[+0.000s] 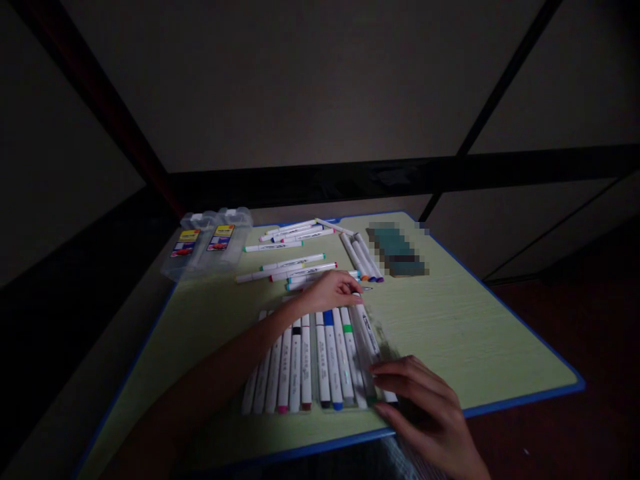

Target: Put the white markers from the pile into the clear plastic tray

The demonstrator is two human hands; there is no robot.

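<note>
Marker (369, 331) sits pinched in my left hand (330, 291); my right hand (430, 407) touches it, grip unclear. I'm apparently aligning it; next calls for straight seating.

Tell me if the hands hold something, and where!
The left hand pinches a white marker by its far end. The right hand is at its near end; its grip is unclear.
</note>
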